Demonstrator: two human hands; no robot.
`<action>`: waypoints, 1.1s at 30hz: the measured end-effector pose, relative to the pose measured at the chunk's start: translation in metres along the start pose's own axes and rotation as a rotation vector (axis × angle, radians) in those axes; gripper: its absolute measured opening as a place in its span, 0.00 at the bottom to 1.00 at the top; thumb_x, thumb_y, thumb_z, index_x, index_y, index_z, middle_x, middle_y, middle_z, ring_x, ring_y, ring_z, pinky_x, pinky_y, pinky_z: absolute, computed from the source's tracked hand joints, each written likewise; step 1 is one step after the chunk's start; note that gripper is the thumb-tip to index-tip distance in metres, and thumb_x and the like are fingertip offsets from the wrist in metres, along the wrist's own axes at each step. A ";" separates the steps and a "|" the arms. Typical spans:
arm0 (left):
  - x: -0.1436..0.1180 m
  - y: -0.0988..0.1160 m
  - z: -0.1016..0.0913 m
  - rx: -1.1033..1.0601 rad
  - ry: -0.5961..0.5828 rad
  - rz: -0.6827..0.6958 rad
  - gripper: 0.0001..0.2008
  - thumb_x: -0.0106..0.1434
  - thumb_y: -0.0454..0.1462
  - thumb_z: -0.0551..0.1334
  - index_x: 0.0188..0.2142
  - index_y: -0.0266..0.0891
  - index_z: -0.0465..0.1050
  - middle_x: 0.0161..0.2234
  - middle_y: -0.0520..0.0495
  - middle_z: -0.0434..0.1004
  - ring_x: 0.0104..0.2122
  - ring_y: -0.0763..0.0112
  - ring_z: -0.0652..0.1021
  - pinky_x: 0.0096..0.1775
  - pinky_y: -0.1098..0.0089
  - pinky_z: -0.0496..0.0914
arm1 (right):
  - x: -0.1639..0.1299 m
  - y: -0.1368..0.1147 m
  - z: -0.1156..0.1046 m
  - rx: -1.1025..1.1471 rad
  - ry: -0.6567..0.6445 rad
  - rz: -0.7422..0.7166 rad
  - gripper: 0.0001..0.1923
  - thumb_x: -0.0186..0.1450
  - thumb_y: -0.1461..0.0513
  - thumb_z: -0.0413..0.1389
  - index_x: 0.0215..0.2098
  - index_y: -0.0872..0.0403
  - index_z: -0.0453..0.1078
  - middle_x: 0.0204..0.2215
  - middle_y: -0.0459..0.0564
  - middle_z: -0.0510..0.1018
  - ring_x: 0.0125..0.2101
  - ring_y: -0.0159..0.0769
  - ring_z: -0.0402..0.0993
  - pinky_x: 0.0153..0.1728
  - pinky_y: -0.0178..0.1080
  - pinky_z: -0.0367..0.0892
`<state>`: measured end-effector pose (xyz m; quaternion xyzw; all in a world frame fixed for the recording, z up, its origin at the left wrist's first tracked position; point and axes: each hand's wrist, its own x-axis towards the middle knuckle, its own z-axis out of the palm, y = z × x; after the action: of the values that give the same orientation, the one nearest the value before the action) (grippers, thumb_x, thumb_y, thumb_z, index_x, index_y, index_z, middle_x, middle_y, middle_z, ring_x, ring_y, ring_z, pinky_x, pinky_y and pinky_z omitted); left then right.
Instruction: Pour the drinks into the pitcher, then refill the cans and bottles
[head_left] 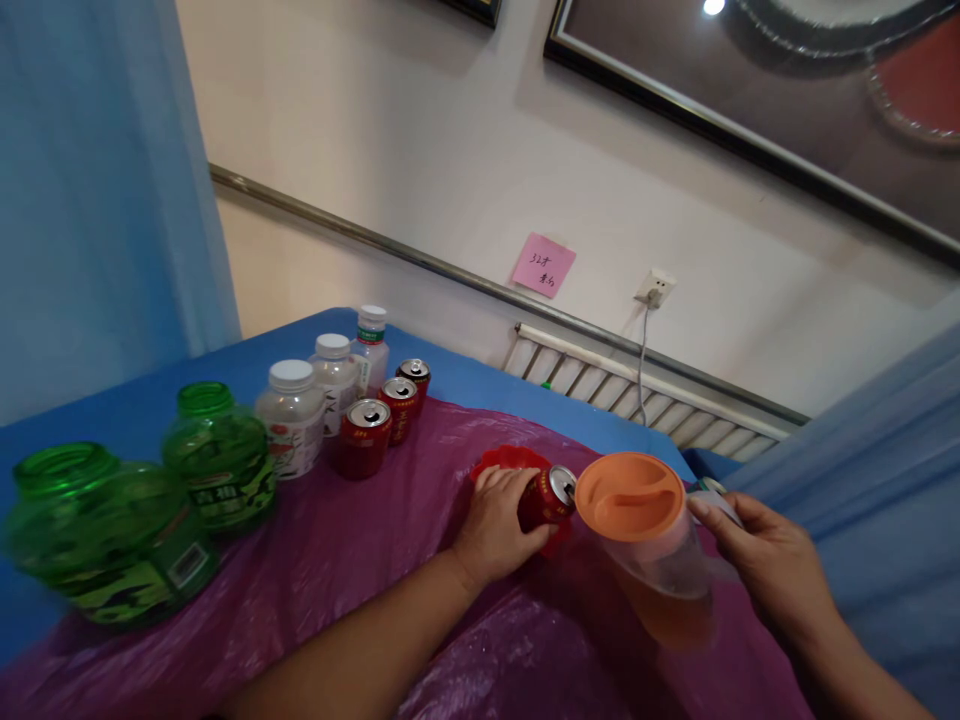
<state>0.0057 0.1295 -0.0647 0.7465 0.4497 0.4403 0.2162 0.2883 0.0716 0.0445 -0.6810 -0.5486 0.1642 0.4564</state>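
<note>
My left hand (495,520) is wrapped round a red drink can (553,497), which leans a little to the right. Under and behind that can is a red dish with a wavy rim (511,458), partly hidden by the hand. My right hand (772,560) grips the handle of a clear pitcher (667,600) with an orange lid (631,497). Amber liquid lies in the pitcher, which is tilted so its lid edge meets the can's top. Whether liquid is flowing I cannot tell.
Left of my hand stand several red cans (366,437), white-capped clear bottles (292,430) and two green jars (112,540). Purple plastic sheeting (427,500) covers much of the blue table (247,370). Behind are a radiator (600,375) and a plugged-in cord (643,370); blue curtains (97,200) hang at both sides.
</note>
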 end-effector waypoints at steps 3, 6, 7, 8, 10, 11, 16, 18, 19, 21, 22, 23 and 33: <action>0.000 0.000 0.000 -0.002 -0.002 -0.002 0.31 0.50 0.38 0.73 0.54 0.43 0.71 0.53 0.43 0.79 0.53 0.50 0.76 0.61 0.47 0.61 | 0.000 0.001 -0.001 -0.015 0.006 -0.011 0.23 0.53 0.43 0.67 0.19 0.52 0.71 0.16 0.43 0.68 0.20 0.32 0.61 0.20 0.34 0.59; 0.000 0.001 -0.001 -0.003 0.003 -0.008 0.31 0.50 0.37 0.73 0.54 0.43 0.72 0.53 0.43 0.79 0.54 0.50 0.75 0.61 0.47 0.61 | 0.000 0.002 -0.001 -0.022 0.009 -0.024 0.23 0.53 0.43 0.67 0.19 0.52 0.71 0.17 0.43 0.68 0.20 0.32 0.61 0.21 0.34 0.60; 0.000 0.001 -0.001 -0.003 0.002 -0.010 0.31 0.50 0.37 0.73 0.54 0.43 0.72 0.53 0.43 0.79 0.54 0.50 0.75 0.61 0.47 0.61 | 0.000 0.002 -0.001 -0.027 0.008 -0.024 0.23 0.53 0.43 0.67 0.19 0.52 0.71 0.17 0.43 0.68 0.21 0.32 0.61 0.21 0.34 0.60; 0.000 0.001 -0.001 -0.004 0.001 -0.011 0.31 0.50 0.37 0.73 0.54 0.43 0.72 0.53 0.43 0.79 0.54 0.50 0.75 0.61 0.48 0.61 | 0.000 0.002 -0.001 -0.034 0.007 -0.020 0.23 0.53 0.43 0.66 0.20 0.52 0.72 0.17 0.43 0.68 0.21 0.32 0.62 0.21 0.34 0.60; 0.000 0.001 -0.001 -0.006 -0.004 -0.011 0.31 0.50 0.37 0.73 0.54 0.42 0.72 0.53 0.43 0.79 0.54 0.50 0.75 0.61 0.48 0.61 | 0.000 0.002 0.000 -0.042 0.009 -0.010 0.23 0.53 0.43 0.66 0.20 0.52 0.72 0.17 0.43 0.68 0.21 0.32 0.62 0.22 0.34 0.60; 0.000 0.001 -0.001 -0.008 -0.004 -0.010 0.31 0.50 0.37 0.73 0.54 0.42 0.72 0.53 0.43 0.79 0.53 0.50 0.75 0.61 0.48 0.61 | 0.000 0.002 0.000 -0.040 0.008 -0.004 0.23 0.53 0.42 0.66 0.20 0.52 0.71 0.17 0.43 0.68 0.21 0.32 0.62 0.22 0.34 0.60; 0.000 0.000 -0.001 -0.012 0.001 -0.001 0.30 0.50 0.37 0.73 0.54 0.43 0.72 0.52 0.44 0.79 0.53 0.51 0.76 0.60 0.48 0.61 | 0.001 0.005 -0.001 -0.023 -0.003 0.021 0.24 0.52 0.42 0.67 0.20 0.52 0.71 0.18 0.43 0.68 0.22 0.32 0.61 0.22 0.34 0.59; 0.000 0.000 -0.001 -0.011 0.000 0.001 0.30 0.50 0.37 0.73 0.54 0.44 0.72 0.52 0.44 0.79 0.53 0.51 0.76 0.60 0.48 0.61 | 0.000 0.004 -0.001 -0.024 0.001 0.019 0.24 0.52 0.42 0.67 0.20 0.52 0.71 0.18 0.43 0.68 0.22 0.32 0.61 0.23 0.34 0.59; 0.000 0.000 -0.001 -0.010 0.000 0.001 0.30 0.50 0.37 0.73 0.54 0.43 0.72 0.52 0.44 0.79 0.53 0.51 0.76 0.60 0.47 0.62 | 0.000 0.004 -0.001 -0.027 0.003 0.018 0.24 0.53 0.42 0.67 0.20 0.52 0.71 0.18 0.43 0.67 0.22 0.32 0.61 0.23 0.34 0.59; 0.000 0.000 -0.001 -0.011 -0.002 -0.001 0.30 0.50 0.37 0.73 0.54 0.43 0.72 0.52 0.43 0.79 0.53 0.51 0.76 0.60 0.47 0.61 | 0.000 0.003 -0.001 -0.033 0.004 0.013 0.24 0.53 0.43 0.67 0.20 0.52 0.71 0.17 0.43 0.67 0.22 0.32 0.61 0.22 0.33 0.59; 0.000 0.000 -0.001 -0.011 -0.001 -0.001 0.31 0.50 0.37 0.73 0.54 0.43 0.72 0.52 0.43 0.79 0.53 0.51 0.76 0.61 0.47 0.61 | 0.000 0.002 0.000 -0.033 0.003 0.009 0.23 0.53 0.43 0.67 0.20 0.52 0.70 0.17 0.43 0.67 0.22 0.32 0.61 0.22 0.33 0.59; 0.000 0.000 0.000 -0.011 0.000 -0.001 0.31 0.50 0.37 0.73 0.54 0.43 0.72 0.52 0.43 0.79 0.53 0.50 0.76 0.61 0.47 0.61 | 0.000 0.002 0.000 -0.030 0.001 0.003 0.23 0.53 0.43 0.67 0.19 0.52 0.70 0.17 0.43 0.67 0.21 0.32 0.61 0.22 0.33 0.59; 0.000 0.000 0.000 0.000 -0.001 -0.004 0.30 0.50 0.37 0.73 0.54 0.44 0.72 0.53 0.43 0.79 0.54 0.50 0.75 0.61 0.46 0.61 | 0.002 0.006 -0.001 -0.033 0.013 -0.005 0.24 0.52 0.42 0.67 0.20 0.52 0.71 0.17 0.43 0.68 0.21 0.32 0.62 0.21 0.33 0.60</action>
<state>0.0053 0.1296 -0.0649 0.7458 0.4512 0.4392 0.2173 0.2937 0.0728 0.0406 -0.6880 -0.5501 0.1494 0.4491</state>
